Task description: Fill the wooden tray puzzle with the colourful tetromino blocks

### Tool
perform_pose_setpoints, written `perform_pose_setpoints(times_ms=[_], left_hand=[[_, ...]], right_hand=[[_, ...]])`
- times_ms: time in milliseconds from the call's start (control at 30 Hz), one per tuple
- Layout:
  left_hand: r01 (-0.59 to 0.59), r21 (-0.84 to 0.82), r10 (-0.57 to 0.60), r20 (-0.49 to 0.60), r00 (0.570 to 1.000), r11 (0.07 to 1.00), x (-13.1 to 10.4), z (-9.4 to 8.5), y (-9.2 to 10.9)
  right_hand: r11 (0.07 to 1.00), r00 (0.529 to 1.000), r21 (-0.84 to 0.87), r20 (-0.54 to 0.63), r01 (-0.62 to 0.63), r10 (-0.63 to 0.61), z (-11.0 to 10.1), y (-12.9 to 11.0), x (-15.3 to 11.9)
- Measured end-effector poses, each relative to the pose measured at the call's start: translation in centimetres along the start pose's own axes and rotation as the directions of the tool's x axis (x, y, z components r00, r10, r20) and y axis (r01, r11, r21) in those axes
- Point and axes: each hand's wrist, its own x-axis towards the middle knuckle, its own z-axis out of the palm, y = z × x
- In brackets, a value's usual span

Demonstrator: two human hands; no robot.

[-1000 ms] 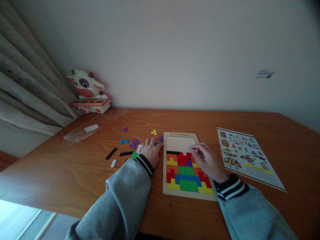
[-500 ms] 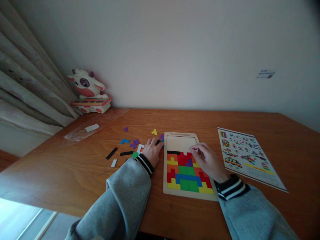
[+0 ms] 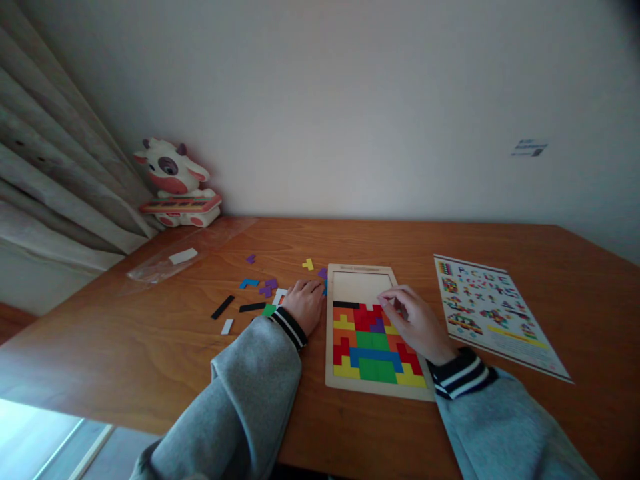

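A wooden puzzle board [image 3: 380, 395] lies on the table, its lower part filled with coloured block pieces and its upper part bare wood. A black strip piece [image 3: 346, 305] lies along the left of the top filled row. Over the board's right side, my right hand [image 3: 411, 321] has thumb and fingers drawn together; anything between them is too small to make out. Left of the board, my left hand [image 3: 303, 305] rests palm down with curled fingers over loose pieces. Its fingertips hide what lies under them. Beside it are a white piece [image 3: 281, 294] and a green piece [image 3: 269, 310].
Farther left lie purple pieces [image 3: 269, 287], a blue piece [image 3: 249, 283] and black strips [image 3: 223, 307]. A yellow piece [image 3: 308, 265] sits behind my left hand. A printed pattern sheet [image 3: 493, 313] lies right, a plastic bag [image 3: 160, 265] and cow toy [image 3: 180, 187] at the back left.
My left hand's fingers have shifted slightly, and a black piece that showed by its fingertips is now covered. My right hand stays in place over the board.
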Motion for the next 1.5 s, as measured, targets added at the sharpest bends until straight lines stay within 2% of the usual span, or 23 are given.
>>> perform_pose_setpoints(times_ms=[100, 467, 700, 833, 933, 1067, 1367, 1500], left_hand=[[-0.031, 0.006, 0.031, 0.008, 0.999, 0.999, 0.2, -0.1, -0.5], [-0.026, 0.068, 0.022, 0.066, 0.998, 0.997, 0.5, -0.5, -1.3], [-0.036, 0.027, 0.035, 0.027, 0.999, 0.999, 0.4, -0.4, -1.4], [0.053, 0.086, -0.049, -0.054, 0.997, 0.995, 0.5, -0.3, -1.6], [0.108, 0.116, -0.105, -0.031, 0.994, 0.987, 0.6, -0.3, -2.0], [0.083, 0.114, -0.086, 0.024, 0.996, 0.99, 0.7, -0.5, -2.5], [0.07, 0.06, -0.071, 0.009, 0.997, 0.996, 0.8, -0.3, -2.8], [0.1, 0.036, -0.101, 0.012, 0.995, 0.994, 0.8, -0.1, -3.2]], right_hand=[[1.0, 1.0, 0.0, -0.001, 0.005, -0.005, 0.0, 0.0, 0.0], [1.0, 1.0, 0.002, 0.0, -0.001, 0.001, 0.1, 0.2, 0.0], [1.0, 1.0, 0.01, 0.008, -0.012, 0.012, 0.0, 0.0, 0.0], [1.0, 1.0, 0.007, 0.008, -0.009, 0.009, 0.0, 0.0, 0.0], [1.0, 1.0, 0.0, 0.007, -0.006, 0.006, -0.1, -0.1, 0.0], [1.0, 1.0, -0.006, 0.011, -0.006, 0.006, -0.1, -0.1, 0.0], [1.0, 1.0, 0.001, 0.01, 0.0, 0.0, 0.1, 0.2, 0.0], [1.0, 1.0, -0.002, 0.006, 0.008, -0.008, 0.0, 0.2, 0.0]])
